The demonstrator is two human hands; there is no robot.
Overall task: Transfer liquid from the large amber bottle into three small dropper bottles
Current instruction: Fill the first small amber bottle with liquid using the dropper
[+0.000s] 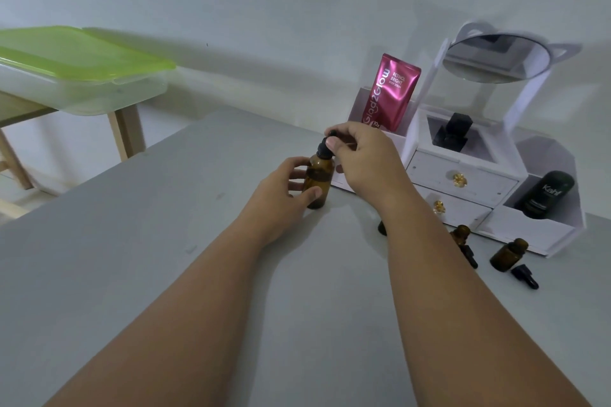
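Two hands work the large amber bottle (pixel 318 182) at frame centre: the left hand (pixel 281 196) wraps its body, the right hand (pixel 360 155) pinches its black dropper cap (pixel 325 146). Judging by this, the cap is being handled; next, liquid must reach the open dropper bottles (pixel 507 253) at lower right.

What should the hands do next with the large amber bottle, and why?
Probably lift the dropper cap up out of the large amber bottle. The right hand pinches that cap while the left hand steadies the upright bottle, and two small dropper bottles in view by the organizer already stand open, caps off.
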